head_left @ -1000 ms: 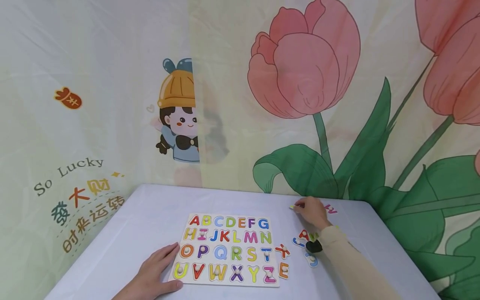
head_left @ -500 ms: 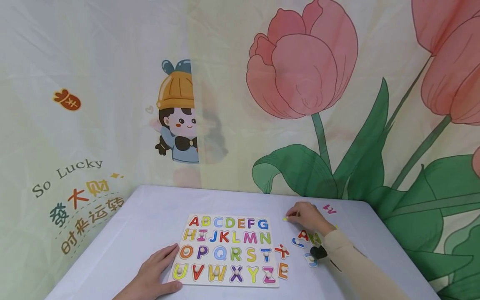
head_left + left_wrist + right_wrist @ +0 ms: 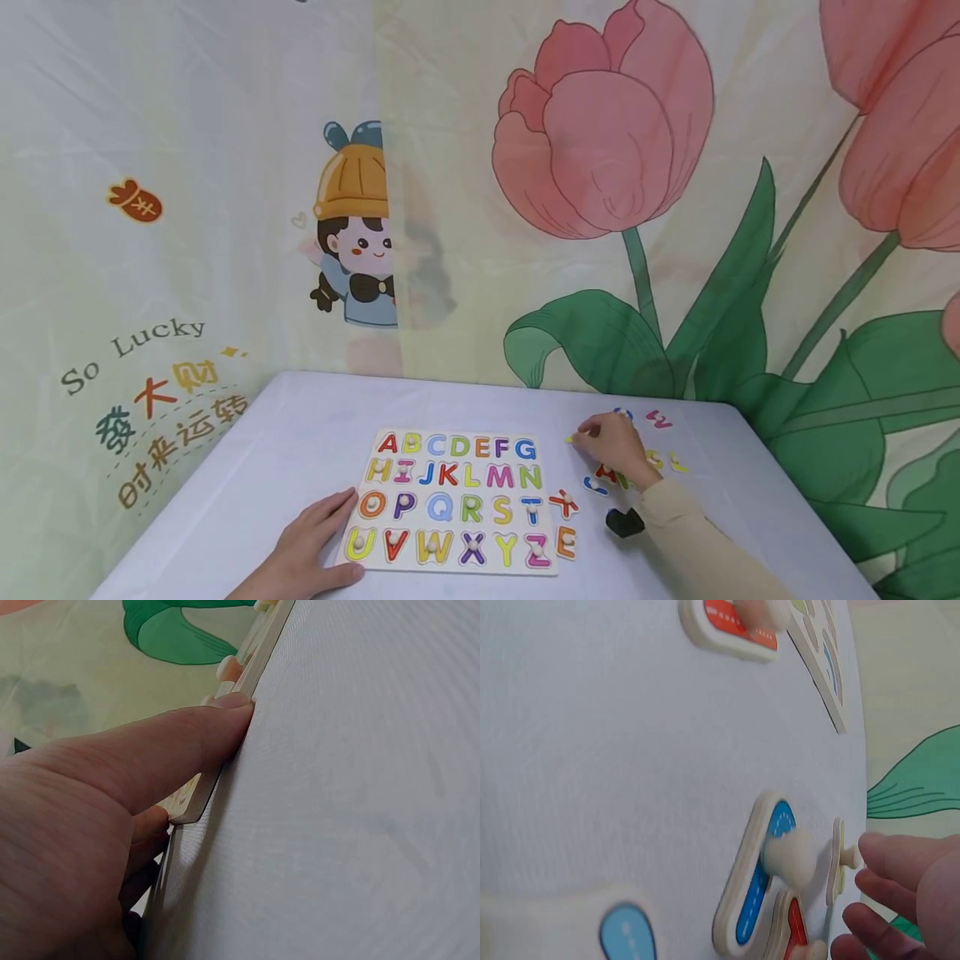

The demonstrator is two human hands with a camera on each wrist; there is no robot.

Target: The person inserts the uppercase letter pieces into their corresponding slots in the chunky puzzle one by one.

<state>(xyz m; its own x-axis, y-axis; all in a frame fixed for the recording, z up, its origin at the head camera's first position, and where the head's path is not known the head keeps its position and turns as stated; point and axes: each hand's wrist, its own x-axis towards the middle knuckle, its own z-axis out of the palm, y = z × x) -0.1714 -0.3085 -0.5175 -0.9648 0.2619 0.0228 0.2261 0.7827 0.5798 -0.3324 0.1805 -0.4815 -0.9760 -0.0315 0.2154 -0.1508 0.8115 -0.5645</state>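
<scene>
My left hand rests at the near left corner of the alphabet puzzle board. Its fingers lie along the left edge; the thumb presses the near edge. Right of the board, my right hand pinches a small yellow-green letter piece by its knob. In the right wrist view this piece shows edge-on at the fingertips, with the thumb's hold hidden. Close to that hand are a blue J-like piece and a red piece, both knobbed.
An orange E and a red letter lie beside the board's right edge. Farther back are a pink letter, a blue letter and two yellow ones. A black device sits at the right wrist.
My right hand has come nearer and slightly left with the yellow-green piece, then nearly stopped. Blue and yellow pieces behind it have come into view. The left hand stays in place.
</scene>
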